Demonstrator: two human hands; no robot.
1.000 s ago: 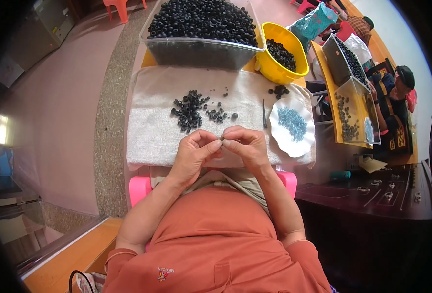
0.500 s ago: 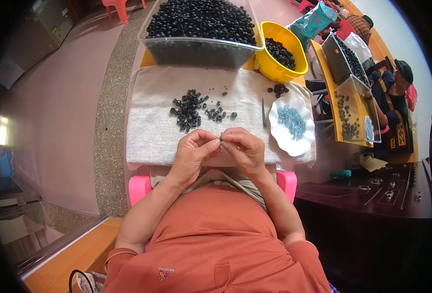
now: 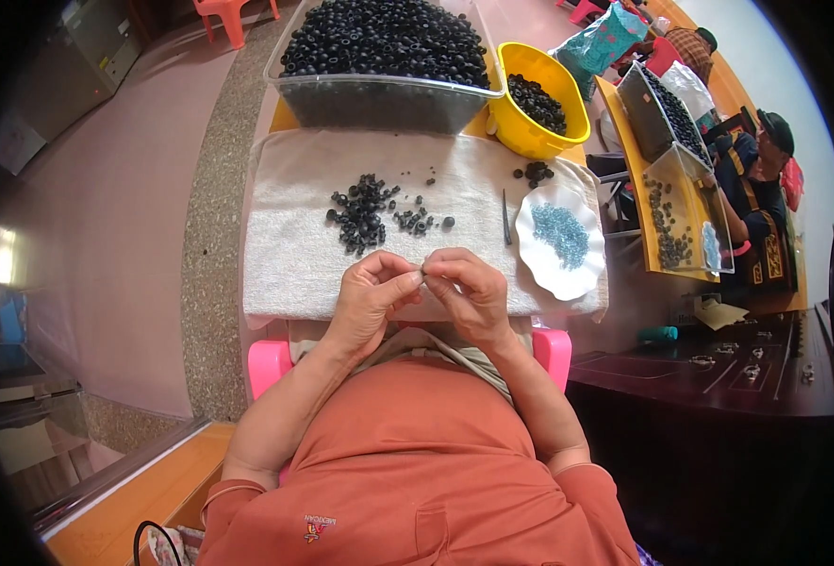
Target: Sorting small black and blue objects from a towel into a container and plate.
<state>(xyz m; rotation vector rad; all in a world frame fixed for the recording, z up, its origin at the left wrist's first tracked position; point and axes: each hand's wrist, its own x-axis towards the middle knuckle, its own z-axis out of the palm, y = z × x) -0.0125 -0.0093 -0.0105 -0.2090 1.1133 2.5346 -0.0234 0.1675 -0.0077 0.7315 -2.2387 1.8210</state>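
Over the near edge of a white towel, my left hand and my right hand meet at their fingertips. Both pinch one small dark piece, mostly covered by the fingers. Just beyond lies a heap of small black ring-like parts, with a looser cluster of black parts to its right. On the right, a white scalloped dish holds pale blue transparent beads. A thin dark pointed tool, like tweezers, lies beside the dish.
A large clear tub full of black parts stands at the far edge, with a yellow basin to its right. Several black pieces lie near the basin. Another person sits at a table on the right. Pink chair arms flank me.
The view has shifted very slightly. My hands stay together over the towel's near edge, with the right fingers slightly changed around the small dark piece.
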